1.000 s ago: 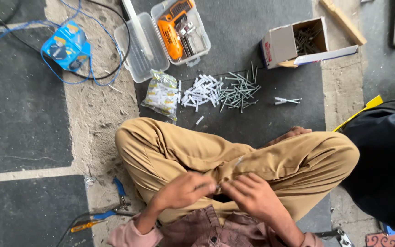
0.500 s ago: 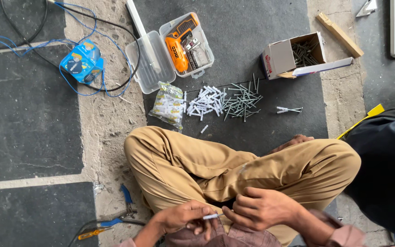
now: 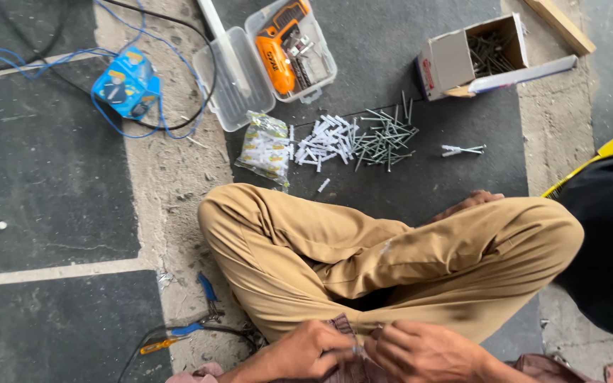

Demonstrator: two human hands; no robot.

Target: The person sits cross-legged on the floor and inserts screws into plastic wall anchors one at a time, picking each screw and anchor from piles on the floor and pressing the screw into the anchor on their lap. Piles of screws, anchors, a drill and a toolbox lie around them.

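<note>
I sit cross-legged in tan trousers. My left hand and my right hand meet over my lap at the bottom edge of the head view. Their fingertips pinch together on a small pale piece, which is mostly hidden by the fingers. On the dark mat beyond my knees lie a heap of white wall plugs, a heap of grey screws, one stray plug and two plugs with screws in them.
A printed bag of plugs lies left of the heaps. Behind are a clear case holding an orange drill, a cardboard box of screws and a blue cable reel. Blue-handled pliers lie by my left knee. Someone's dark clothing is at the right.
My hands have dropped lower in the view and closed together. The white piece that showed between them half a second ago is almost covered.
</note>
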